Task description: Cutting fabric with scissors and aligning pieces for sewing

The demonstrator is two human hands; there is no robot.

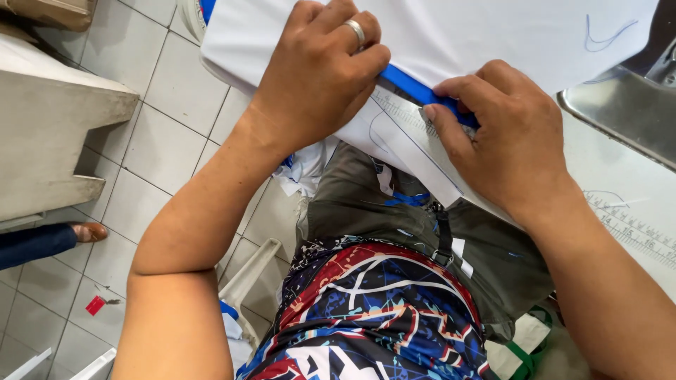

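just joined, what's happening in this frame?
A person presses both hands onto white fabric at a table's edge. The left hand, wearing a ring, and the right hand pinch a blue strip along the fabric's edge, next to a printed ruler. A metal machine part sits on the right. Fabric scraps hang below, and another person's foot is on the tiled floor.

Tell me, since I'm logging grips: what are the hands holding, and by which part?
Both hands, left and right, press on the white fabric along its blue trim at the near edge; neither lifts anything.
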